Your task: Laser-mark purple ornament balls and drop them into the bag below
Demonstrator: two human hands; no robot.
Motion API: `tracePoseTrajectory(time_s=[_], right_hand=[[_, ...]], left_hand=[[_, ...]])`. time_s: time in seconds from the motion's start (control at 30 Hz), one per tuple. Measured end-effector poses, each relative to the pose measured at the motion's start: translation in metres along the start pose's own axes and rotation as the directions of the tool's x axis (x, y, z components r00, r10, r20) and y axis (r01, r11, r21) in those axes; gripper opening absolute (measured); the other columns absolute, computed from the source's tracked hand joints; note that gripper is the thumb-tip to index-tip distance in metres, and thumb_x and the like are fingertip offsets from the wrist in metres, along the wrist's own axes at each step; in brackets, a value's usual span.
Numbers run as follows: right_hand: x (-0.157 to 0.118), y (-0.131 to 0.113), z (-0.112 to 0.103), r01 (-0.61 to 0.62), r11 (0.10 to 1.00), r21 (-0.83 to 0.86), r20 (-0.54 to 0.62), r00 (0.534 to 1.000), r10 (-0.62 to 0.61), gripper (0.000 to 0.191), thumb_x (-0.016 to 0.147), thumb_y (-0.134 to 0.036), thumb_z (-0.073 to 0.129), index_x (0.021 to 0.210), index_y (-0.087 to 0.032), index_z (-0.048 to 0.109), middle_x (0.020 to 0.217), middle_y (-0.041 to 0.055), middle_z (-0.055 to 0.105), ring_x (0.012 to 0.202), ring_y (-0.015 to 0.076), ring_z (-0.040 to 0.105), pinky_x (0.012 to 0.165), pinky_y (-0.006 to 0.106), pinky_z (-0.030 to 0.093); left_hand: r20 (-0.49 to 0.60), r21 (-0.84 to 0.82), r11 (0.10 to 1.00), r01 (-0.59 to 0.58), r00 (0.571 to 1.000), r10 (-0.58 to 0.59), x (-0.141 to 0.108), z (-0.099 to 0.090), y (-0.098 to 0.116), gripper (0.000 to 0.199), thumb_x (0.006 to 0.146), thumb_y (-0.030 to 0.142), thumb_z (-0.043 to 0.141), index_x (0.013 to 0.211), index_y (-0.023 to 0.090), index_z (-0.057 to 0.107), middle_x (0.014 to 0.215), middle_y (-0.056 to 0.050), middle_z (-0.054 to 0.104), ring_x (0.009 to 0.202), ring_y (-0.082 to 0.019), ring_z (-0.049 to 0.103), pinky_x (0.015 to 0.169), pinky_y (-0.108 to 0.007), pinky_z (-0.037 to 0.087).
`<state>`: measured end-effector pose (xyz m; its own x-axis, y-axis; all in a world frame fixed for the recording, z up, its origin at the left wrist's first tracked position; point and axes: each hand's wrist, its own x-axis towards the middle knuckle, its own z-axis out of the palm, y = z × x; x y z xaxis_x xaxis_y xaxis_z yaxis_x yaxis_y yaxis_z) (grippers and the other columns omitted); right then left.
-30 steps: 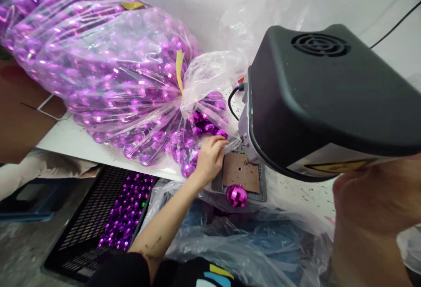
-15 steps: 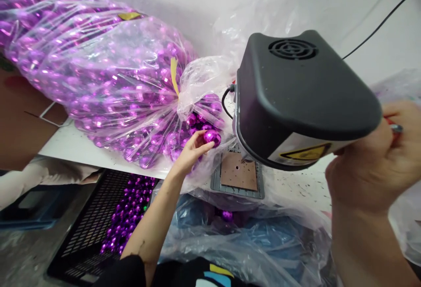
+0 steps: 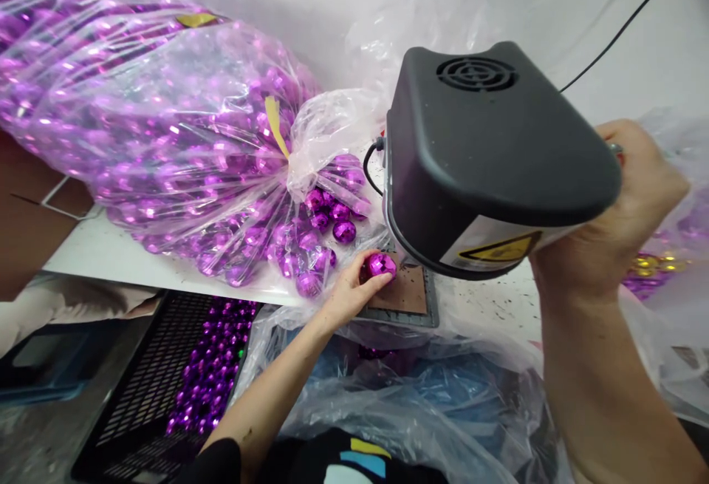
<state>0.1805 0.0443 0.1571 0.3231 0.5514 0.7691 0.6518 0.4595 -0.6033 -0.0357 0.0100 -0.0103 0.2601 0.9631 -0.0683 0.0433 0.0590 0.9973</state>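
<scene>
My left hand (image 3: 354, 288) pinches a shiny purple faceted ball (image 3: 382, 265) between thumb and fingers. It holds the ball over the left part of a brown square plate (image 3: 407, 293), which lies on a grey base under a black machine housing (image 3: 498, 144). My right hand (image 3: 620, 210) is closed at the right side of the housing, its fingers partly hidden behind it; what they grip I cannot make out. Several loose purple balls (image 3: 344, 231) lie left of the base, by the mouth of a large clear bag (image 3: 182, 137) full of such balls.
Below the table edge, a black crate (image 3: 133, 380) holds many small purple pieces. Clear plastic over blue (image 3: 443, 395) spreads below the base. A black cable (image 3: 631, 18) runs along the wall. Another person's pale sleeve (image 3: 60, 303) shows at the left.
My left hand has carried the purple ball right and down, from beside the bag's mouth to over the brown plate. My right hand has risen slightly beside the housing. The view has shifted a little.
</scene>
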Motion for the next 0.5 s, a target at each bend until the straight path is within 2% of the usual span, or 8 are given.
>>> tracePoseTrajectory(time_s=[0.2,0.4,0.5], right_hand=[[0.0,-0.001,0.0,0.026,0.999,-0.039,0.002,1.0,-0.025,0.032,0.093,-0.038,0.053,0.074,-0.011,0.054,0.057,-0.0052,0.035,0.057,0.0004,0.033,0.058,0.021,0.023],[0.0,-0.007,0.0,0.023,0.998,-0.053,-0.006,1.0,-0.023,0.031,0.093,-0.036,0.054,0.074,-0.011,0.053,0.058,-0.0038,0.037,0.06,0.0011,0.036,0.056,0.019,0.022],[-0.001,-0.007,0.0,0.01,1.0,-0.026,-0.002,1.0,-0.01,0.032,0.092,-0.037,0.054,0.074,-0.011,0.054,0.058,-0.0039,0.037,0.06,0.0008,0.037,0.055,0.018,0.022]], left_hand=[[0.013,0.328,0.934,-0.144,0.989,0.148,0.001,0.008,-0.008,0.038,0.089,0.041,0.067,0.121,0.022,0.063,0.128,-0.011,0.065,0.117,-0.029,0.061,0.102,-0.049,0.048],[0.068,0.545,0.785,-0.296,0.948,0.31,-0.001,0.017,-0.007,0.039,0.09,0.038,0.067,0.123,0.02,0.059,0.126,-0.012,0.064,0.117,-0.028,0.06,0.101,-0.045,0.048],[0.069,0.615,0.719,-0.325,0.93,0.362,-0.002,0.024,-0.01,0.045,0.087,0.038,0.07,0.125,0.018,0.057,0.127,-0.013,0.064,0.12,-0.029,0.057,0.104,-0.047,0.044]])
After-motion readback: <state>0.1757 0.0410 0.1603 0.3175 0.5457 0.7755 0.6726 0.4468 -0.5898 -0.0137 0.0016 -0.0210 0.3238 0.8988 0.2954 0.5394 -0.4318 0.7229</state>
